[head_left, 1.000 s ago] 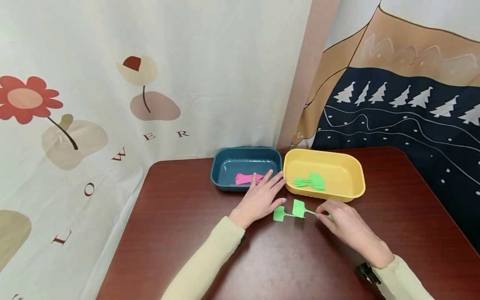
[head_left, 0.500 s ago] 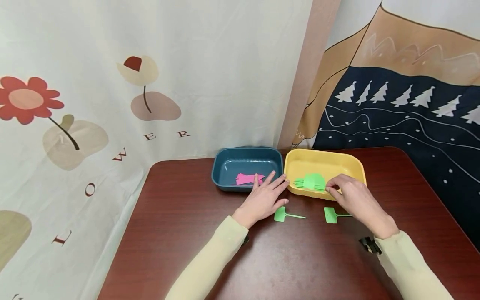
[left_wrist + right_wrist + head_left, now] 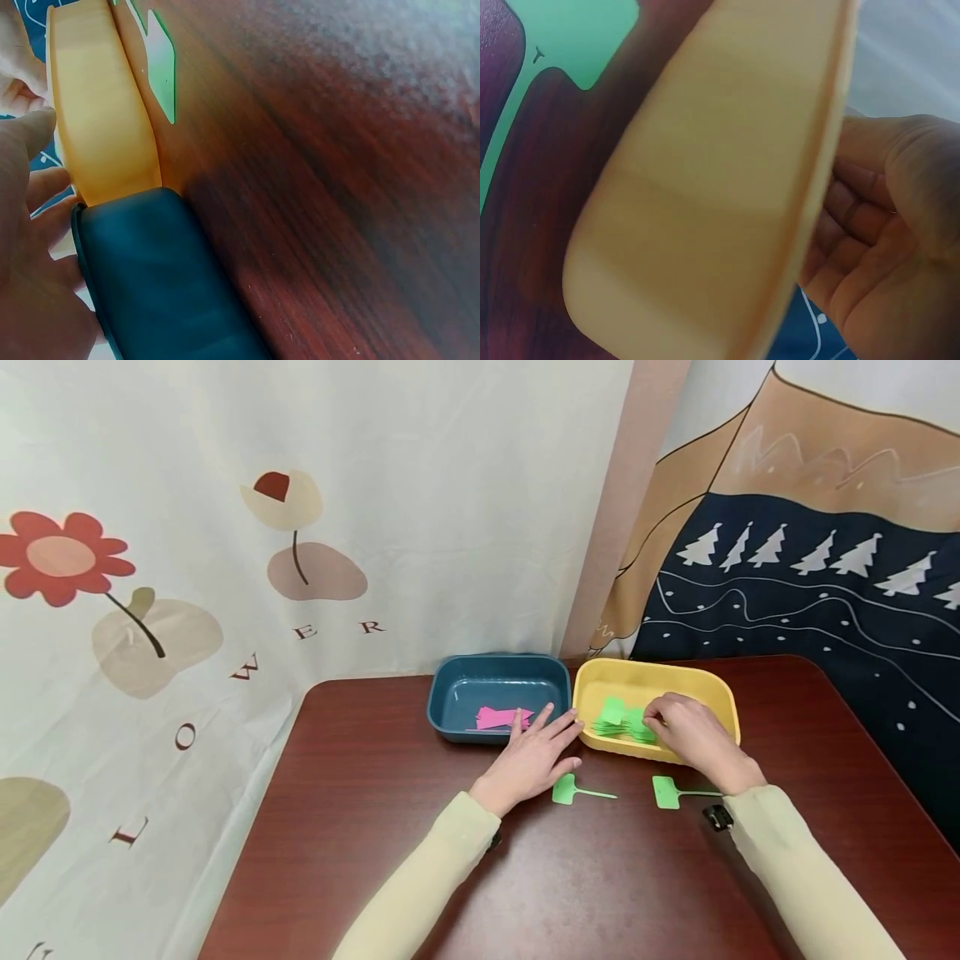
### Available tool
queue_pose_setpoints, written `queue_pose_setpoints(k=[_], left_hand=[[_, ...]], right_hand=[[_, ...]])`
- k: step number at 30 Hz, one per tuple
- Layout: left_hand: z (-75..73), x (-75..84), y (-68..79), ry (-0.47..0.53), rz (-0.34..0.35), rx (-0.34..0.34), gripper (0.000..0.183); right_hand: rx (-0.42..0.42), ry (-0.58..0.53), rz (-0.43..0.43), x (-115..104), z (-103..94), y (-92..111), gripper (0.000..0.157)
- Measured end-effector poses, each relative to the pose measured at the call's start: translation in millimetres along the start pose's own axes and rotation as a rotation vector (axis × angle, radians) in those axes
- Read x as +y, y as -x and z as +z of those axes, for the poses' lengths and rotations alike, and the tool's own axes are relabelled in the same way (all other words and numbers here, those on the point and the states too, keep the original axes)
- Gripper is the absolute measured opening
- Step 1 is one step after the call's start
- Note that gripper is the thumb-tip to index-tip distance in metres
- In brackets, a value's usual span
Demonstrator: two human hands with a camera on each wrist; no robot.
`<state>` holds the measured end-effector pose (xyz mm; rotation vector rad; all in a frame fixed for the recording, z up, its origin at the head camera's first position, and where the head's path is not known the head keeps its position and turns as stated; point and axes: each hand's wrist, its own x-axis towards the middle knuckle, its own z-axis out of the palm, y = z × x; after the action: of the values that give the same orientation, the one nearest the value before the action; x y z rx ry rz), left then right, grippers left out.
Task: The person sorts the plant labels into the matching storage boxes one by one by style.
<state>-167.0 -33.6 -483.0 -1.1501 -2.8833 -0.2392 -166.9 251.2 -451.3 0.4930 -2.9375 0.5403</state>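
In the head view, my right hand [image 3: 693, 739] reaches over the yellow tray [image 3: 720, 693]. Its thumb and fingertips pinch together at the green tag [image 3: 613, 710], a flat rectangle with a thin tail, above a pile of similar tags [image 3: 630, 728]. From the right wrist the tray's rim hides the fingertips. My left hand [image 3: 528, 760] lies with fingers spread across the near rims where the blue tray [image 3: 442, 727] and yellow tray meet. Two more green tags lie on the table, one beside the left thumb [image 3: 563, 789] and one below the right hand [image 3: 666, 792].
Pink tags [image 3: 498, 718] lie in the blue tray, partly under the left fingers. Both trays stand side by side near the back edge of the brown table [image 3: 360, 827]. A printed curtain [image 3: 420, 527] hangs behind them.
My right hand brings a green tag from the tabletop up into the yellow tray, then shifts slightly farther in. Another tag shows on the table below it. The left hand stays in place.
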Motion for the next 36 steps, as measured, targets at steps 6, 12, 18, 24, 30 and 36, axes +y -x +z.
queue_pose_setpoints(k=[6, 12, 18, 24, 30, 36], left_hand=[[1.3, -0.4, -0.4, 0.022, -0.001, 0.002, 0.061], [2.8, -0.6, -0.8, 0.031, -0.005, 0.007, 0.061], [3.9, -0.7, -1.5, 0.024, -0.003, 0.011, 0.061], [5.1, -0.5, -1.5, 0.027, -0.002, 0.01, 0.061], [6.6, -1.1, 0.0, 0.021, -0.003, 0.021, 0.061], [6.0, -0.9, 1.1, 0.019, -0.006, 0.024, 0.062]], right_hand=[[-0.054, 0.02, -0.021, 3.4, 6.1, -10.8, 0.018], [-0.105, 0.025, -0.037, 8.0, 10.3, -19.4, 0.024], [-0.14, 0.017, -0.02, 13.9, 14.4, -22.3, 0.015], [-0.11, 0.008, 0.024, 12.0, 12.5, -18.2, 0.006], [0.023, -0.023, 0.01, -4.1, 6.0, -0.3, 0.014], [0.127, -0.079, -0.023, -22.3, 6.1, 24.0, 0.014]])
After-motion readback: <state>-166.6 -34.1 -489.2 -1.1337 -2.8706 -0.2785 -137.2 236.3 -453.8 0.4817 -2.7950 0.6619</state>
